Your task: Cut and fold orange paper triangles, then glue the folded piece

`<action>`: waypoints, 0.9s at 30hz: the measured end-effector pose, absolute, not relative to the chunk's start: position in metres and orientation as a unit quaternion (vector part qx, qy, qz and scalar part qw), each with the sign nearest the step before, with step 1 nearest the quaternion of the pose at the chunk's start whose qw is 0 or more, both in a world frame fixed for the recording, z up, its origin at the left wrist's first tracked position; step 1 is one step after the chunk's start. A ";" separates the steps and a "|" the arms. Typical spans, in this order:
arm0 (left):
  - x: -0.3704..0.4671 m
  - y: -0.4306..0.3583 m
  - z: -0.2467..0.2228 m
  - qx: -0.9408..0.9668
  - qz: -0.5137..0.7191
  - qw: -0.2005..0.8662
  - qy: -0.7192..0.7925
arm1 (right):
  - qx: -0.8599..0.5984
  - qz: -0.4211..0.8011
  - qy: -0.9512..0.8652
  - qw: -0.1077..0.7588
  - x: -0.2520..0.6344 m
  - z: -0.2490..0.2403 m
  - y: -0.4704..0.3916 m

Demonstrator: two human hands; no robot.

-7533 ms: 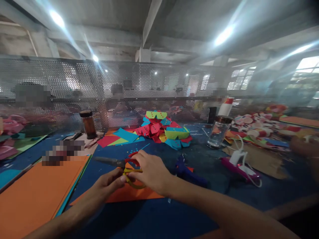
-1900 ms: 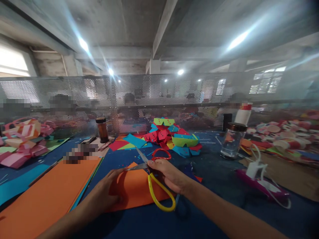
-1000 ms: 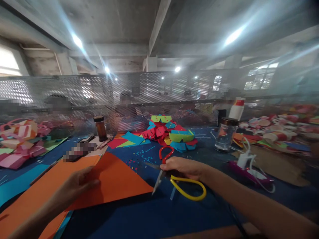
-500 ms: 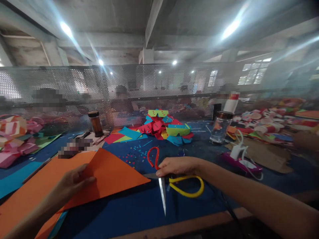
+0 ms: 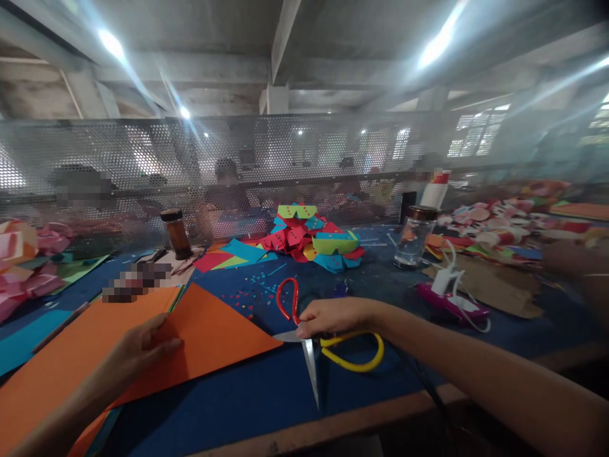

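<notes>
My left hand (image 5: 147,346) rests on an orange paper sheet (image 5: 209,339), its fingers apart over the sheet's fold. More orange paper (image 5: 61,362) lies beneath, spreading to the left. In my right hand (image 5: 328,317) are scissors (image 5: 352,365) with one red and one yellow handle, gripped near the pivot. Their blades stand apart: one points left at the sheet's pointed corner, the other toward the table's front edge.
Behind the hands sit colourful folded papers (image 5: 304,238), a dark bottle (image 5: 177,238) and a clear jar (image 5: 413,241). A purple power strip (image 5: 451,304) with white plugs lies right. Pink paper shapes (image 5: 23,260) are piled left. A perforated screen (image 5: 266,158) stands behind.
The view has shifted slightly, so the background objects appear a little further left and higher. Both hands keep nearly the same pose, and the scissors remain in my right hand.
</notes>
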State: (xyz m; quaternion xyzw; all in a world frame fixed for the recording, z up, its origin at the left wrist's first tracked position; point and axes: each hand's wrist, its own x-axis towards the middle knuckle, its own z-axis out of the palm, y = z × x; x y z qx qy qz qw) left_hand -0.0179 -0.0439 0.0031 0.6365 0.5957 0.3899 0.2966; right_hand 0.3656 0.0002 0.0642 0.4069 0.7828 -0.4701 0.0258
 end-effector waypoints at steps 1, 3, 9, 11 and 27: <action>-0.019 -0.043 0.001 0.642 0.382 0.307 0.589 | 0.404 -0.467 0.786 0.029 0.365 0.064 0.001; -0.021 -0.041 -0.001 0.652 0.380 0.312 0.578 | 0.395 -0.460 0.795 0.036 0.365 0.063 0.002; -0.026 -0.036 -0.008 0.685 0.336 0.225 0.606 | 0.375 -0.442 0.813 0.054 0.363 0.063 0.004; -0.025 -0.035 -0.012 0.703 0.338 0.193 0.595 | 0.373 -0.437 0.816 0.056 0.363 0.064 0.004; 0.010 -0.060 -0.014 0.889 0.144 0.009 0.434 | 0.395 -0.441 0.803 0.062 0.360 0.066 -0.001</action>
